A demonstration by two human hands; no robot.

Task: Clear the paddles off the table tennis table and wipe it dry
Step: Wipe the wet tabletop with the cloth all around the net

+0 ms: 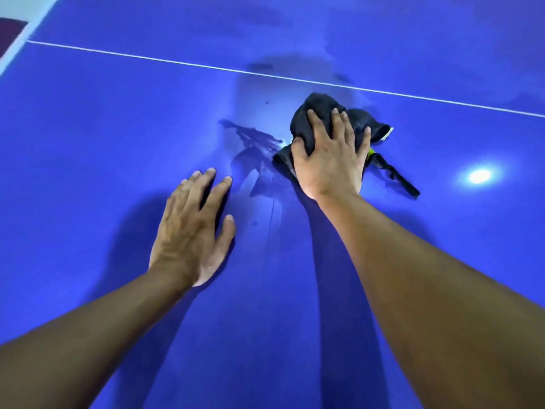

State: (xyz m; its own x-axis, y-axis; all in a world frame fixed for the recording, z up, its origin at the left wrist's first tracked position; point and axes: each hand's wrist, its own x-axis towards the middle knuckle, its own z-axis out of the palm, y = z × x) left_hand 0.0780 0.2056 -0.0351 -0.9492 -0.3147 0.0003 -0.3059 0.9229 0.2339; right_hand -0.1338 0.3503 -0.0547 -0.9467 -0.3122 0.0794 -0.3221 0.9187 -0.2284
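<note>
The black cloth point(320, 109) lies bunched on the blue tabletop point(118, 149), just this side of the thin white line point(147, 58) that crosses the surface at a slant. It is crumpled into a dark, soft lump. A small pale tag shows at its right edge and a bit of yellow-green beside the wrist, and a narrow black strip point(404, 182) trails off toward the lower right.

The right hand point(330, 160) rests on top of it, palm down, with the fingers spread across the folds and the thumb against its left side. The left hand point(188, 231) lies flat on the bare tabletop, well apart from the cloth, its fingers spread and straight.

Between the two hands, just left of the cloth, dark wet streaks point(253, 140) mark the surface. A round glare of light point(479, 175) shines on the tabletop to the right.
</note>
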